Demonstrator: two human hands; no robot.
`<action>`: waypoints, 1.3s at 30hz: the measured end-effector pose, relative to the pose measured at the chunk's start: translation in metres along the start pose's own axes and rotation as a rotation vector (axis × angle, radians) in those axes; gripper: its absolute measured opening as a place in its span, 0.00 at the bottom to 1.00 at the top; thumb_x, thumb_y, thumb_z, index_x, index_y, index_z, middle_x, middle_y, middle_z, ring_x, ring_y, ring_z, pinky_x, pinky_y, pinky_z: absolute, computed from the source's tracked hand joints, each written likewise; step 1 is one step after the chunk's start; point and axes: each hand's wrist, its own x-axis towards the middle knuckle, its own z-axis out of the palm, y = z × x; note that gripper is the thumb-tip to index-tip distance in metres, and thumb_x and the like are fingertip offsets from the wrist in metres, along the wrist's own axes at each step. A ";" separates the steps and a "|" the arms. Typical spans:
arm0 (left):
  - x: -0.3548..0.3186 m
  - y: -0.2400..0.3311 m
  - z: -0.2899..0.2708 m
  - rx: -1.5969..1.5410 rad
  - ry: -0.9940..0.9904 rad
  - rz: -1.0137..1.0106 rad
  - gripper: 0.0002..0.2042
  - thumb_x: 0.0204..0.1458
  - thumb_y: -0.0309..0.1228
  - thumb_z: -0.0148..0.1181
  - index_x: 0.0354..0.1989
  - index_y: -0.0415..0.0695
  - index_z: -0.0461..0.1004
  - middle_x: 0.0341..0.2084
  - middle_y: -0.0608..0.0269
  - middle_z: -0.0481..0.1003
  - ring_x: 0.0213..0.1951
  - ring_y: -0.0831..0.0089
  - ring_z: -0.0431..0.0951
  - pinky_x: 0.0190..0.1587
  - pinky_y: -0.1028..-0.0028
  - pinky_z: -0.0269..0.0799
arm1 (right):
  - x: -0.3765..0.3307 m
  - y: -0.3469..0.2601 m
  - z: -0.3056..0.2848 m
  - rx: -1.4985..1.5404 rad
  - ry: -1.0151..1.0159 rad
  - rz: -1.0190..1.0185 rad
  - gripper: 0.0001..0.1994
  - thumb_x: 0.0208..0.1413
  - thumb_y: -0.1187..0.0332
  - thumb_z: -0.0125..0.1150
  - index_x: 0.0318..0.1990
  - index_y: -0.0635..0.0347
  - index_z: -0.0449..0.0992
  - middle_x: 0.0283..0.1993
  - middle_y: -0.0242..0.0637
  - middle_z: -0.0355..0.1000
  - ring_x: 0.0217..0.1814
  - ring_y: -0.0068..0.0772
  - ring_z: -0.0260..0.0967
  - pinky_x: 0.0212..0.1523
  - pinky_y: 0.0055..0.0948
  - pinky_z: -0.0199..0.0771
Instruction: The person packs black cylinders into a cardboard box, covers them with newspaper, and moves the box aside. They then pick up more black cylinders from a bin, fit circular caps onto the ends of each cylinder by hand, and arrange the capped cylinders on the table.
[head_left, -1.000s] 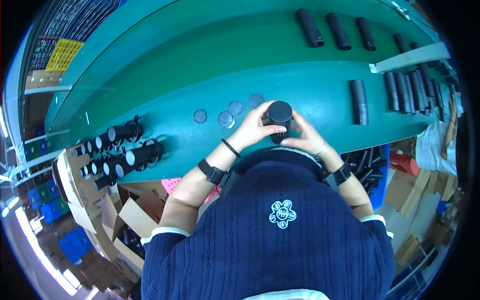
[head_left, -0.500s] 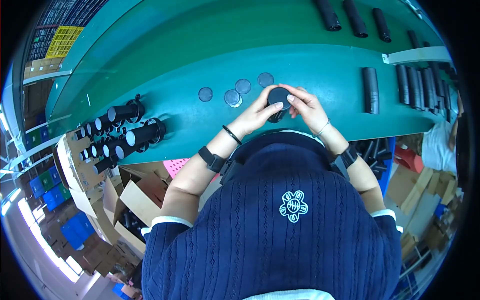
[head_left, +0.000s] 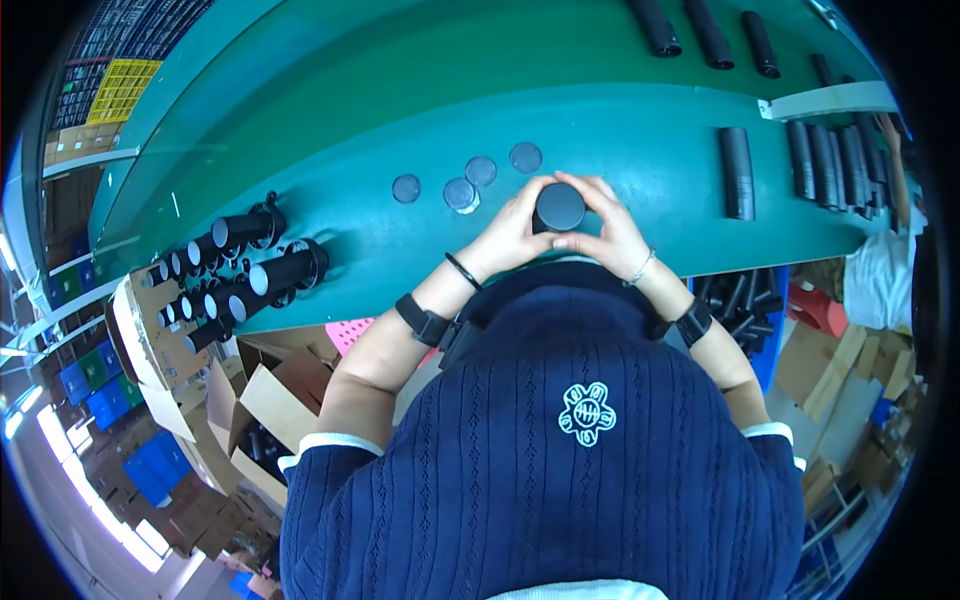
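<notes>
In front of my body, a black cylindrical tube [head_left: 560,207] points its round, flat black end up toward me. My left hand [head_left: 511,232] wraps its left side, and my right hand [head_left: 614,230] curls round its right side with the thumb at the near rim. Most of the tube's length is hidden below its end and behind my fingers. Just beyond and left of my hands lie several loose round caps, dark with greyish faces: one cap [head_left: 525,157] farthest right, a pair where one cap [head_left: 480,171] touches another [head_left: 461,194], and a cap [head_left: 406,188] apart.
Black cylinders with pale round ends [head_left: 245,230] cluster at the left of the green table [head_left: 640,130]. One black tube [head_left: 738,173] lies at right, near a row of tubes [head_left: 825,165]. A blue bin [head_left: 768,340] and open cartons [head_left: 280,400] stand below the edge.
My thumbs have slid off the top of the round end to the tube's near side. Both hands now grip round its sides, and the end faces up more squarely.
</notes>
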 end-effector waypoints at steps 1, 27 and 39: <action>0.002 0.001 0.000 0.014 0.057 0.057 0.33 0.40 0.30 0.69 0.56 0.40 0.60 0.49 0.47 0.69 0.53 0.49 0.72 0.52 0.61 0.69 | 0.002 0.000 0.003 0.002 -0.003 0.001 0.41 0.42 0.63 0.74 0.66 0.55 0.61 0.54 0.37 0.64 0.57 0.34 0.63 0.59 0.34 0.65; -0.012 -0.008 0.006 -0.154 -0.026 -0.045 0.34 0.40 0.30 0.71 0.57 0.38 0.62 0.44 0.49 0.75 0.46 0.57 0.77 0.48 0.66 0.72 | -0.004 0.004 0.010 0.107 -0.032 0.111 0.37 0.38 0.67 0.76 0.59 0.57 0.66 0.53 0.36 0.62 0.60 0.34 0.62 0.58 0.33 0.70; -0.012 0.007 -0.009 -0.559 -0.013 -0.127 0.35 0.43 0.26 0.72 0.60 0.43 0.60 0.52 0.62 0.66 0.56 0.71 0.67 0.58 0.69 0.64 | -0.009 0.007 -0.006 0.292 -0.049 0.135 0.56 0.32 0.64 0.80 0.70 0.52 0.48 0.62 0.37 0.56 0.70 0.36 0.48 0.71 0.44 0.44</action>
